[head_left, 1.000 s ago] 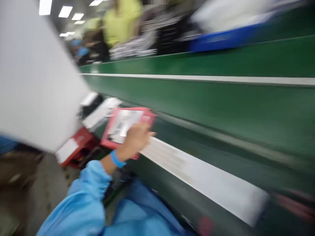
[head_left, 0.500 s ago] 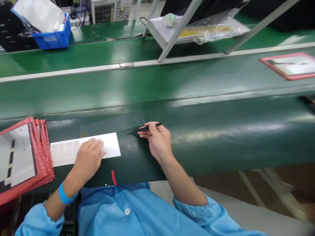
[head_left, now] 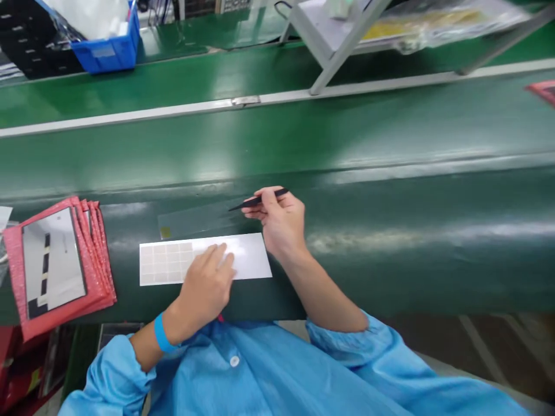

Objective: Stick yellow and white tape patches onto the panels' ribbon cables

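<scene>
From my remote feed I count two hands | left hand: fingers loosely spread on one white oblong sheet, gripping nothing | right hand: pinching one slim black tool | sheet on smooth green counter | leftward, several stacked red bubble-textured pouches
</scene>
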The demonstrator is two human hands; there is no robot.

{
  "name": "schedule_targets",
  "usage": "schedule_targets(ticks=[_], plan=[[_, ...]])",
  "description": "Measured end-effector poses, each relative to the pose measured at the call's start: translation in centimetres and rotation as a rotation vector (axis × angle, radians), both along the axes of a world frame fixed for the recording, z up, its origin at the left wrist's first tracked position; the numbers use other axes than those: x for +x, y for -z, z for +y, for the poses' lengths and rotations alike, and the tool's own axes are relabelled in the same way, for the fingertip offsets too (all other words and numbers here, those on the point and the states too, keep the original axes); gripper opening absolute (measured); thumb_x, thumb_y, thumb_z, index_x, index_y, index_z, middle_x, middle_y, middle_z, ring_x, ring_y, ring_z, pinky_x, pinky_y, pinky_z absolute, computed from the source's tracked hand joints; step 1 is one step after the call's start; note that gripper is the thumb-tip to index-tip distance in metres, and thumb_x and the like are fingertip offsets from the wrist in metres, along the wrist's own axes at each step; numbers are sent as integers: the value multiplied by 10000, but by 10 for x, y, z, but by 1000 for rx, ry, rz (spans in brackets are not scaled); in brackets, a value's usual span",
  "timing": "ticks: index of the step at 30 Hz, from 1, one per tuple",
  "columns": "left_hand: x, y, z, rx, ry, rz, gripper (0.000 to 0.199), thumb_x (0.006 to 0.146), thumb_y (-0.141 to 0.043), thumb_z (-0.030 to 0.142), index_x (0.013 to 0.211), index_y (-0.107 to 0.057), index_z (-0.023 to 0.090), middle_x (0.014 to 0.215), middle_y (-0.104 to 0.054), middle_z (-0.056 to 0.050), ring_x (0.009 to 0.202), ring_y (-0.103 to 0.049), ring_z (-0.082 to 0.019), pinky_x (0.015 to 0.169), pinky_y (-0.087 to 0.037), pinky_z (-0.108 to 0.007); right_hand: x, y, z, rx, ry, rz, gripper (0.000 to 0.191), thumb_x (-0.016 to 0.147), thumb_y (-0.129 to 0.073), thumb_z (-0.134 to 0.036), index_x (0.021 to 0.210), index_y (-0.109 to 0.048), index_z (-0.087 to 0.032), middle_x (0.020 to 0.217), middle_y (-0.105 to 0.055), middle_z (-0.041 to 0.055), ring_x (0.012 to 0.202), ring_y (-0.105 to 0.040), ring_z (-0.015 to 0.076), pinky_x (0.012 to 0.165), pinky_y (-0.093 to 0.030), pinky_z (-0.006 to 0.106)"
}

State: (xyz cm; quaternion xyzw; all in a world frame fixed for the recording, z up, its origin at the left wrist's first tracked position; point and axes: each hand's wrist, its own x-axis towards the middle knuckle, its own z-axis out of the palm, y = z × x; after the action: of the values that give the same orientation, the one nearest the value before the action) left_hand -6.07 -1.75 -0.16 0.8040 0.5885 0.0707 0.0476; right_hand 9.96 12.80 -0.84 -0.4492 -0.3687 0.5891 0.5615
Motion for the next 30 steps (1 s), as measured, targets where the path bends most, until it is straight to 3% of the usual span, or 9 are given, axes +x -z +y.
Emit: schedule_targets(ticks=[3, 6, 9, 12, 15, 19, 25, 30], plan=[[-59, -8, 12, 91, -173, -28, 472, 1113, -318, 240, 1361, -714, 171, 1475, -688, -108, 1376, -634, -245, 1213, -478, -404, -14, 3, 7, -37, -36, -29, 430, 924, -815, -576, 947, -627, -190, 830, -730, 13, 656, -712, 135, 584, -575, 202], [-111, -12, 35, 198, -214, -86, 514, 1096, -340, 338, 1269, -752, 81, 1366, -731, -207, 1289, -673, -380, 1109, -533, -565, -38, 3, 23, -76, -84, -79, 304, 1045, -735, -416, 944, -636, -147, 832, -702, 11, 671, -693, 127, 619, -595, 221], [-135, -3, 67, 229, -226, 1, 611, 1105, -273, 420, 1249, -779, 109, 1390, -724, -196, 1336, -632, -443, 1044, -511, -628, -47, 4, 60, -93, -120, -116, 248, 1076, -709, -365, 1037, -673, -123, 905, -677, 17, 720, -668, 129, 654, -607, 252], [-129, 6, 88, 271, -209, -3, 676, 1119, -229, 465, 1248, -788, 107, 1427, -703, -197, 1397, -596, -428, 1093, -455, -625, -34, 2, 91, -84, -107, -119, 247, 1077, -705, -370, 1104, -680, -126, 975, -680, 35, 786, -677, 146, 710, -623, 282], [-111, 7, 96, 278, -189, -41, 720, 1120, -195, 495, 1223, -796, 113, 1424, -705, -196, 1407, -597, -410, 1142, -407, -625, -18, -2, 101, -84, -71, -85, 258, 1082, -694, -381, 1135, -674, -129, 990, -676, 38, 791, -673, 147, 714, -622, 286], [-101, 6, 102, 278, -236, -95, 753, 1111, -185, 542, 1228, -781, 97, 1427, -700, -208, 1438, -571, -412, 1181, -374, -629, -12, -11, 101, -66, -47, -13, 249, 1094, -677, -373, 1138, -670, -129, 969, -680, 31, 761, -672, 139, 694, -615, 273], [-108, 11, 104, 256, -228, -141, 619, 1098, -273, 546, 1302, -713, 160, 1463, -679, -195, 1506, -514, -371, 1242, -322, -610, -31, -18, 88, -39, -114, 94, 121, 1085, -657, -202, 979, -648, -144, 800, -698, -11, 675, -693, 120, 636, -568, 200], [-106, 6, 101, 248, -242, -172, 589, 1087, -308, 549, 1276, -711, 164, 1456, -680, -200, 1512, -507, -376, 1246, -327, -616, -40, -14, 80, -51, -178, 197, 176, 1023, -752, -261, 916, -648, -169, 769, -710, -16, 653, -697, 119, 609, -555, 171]])
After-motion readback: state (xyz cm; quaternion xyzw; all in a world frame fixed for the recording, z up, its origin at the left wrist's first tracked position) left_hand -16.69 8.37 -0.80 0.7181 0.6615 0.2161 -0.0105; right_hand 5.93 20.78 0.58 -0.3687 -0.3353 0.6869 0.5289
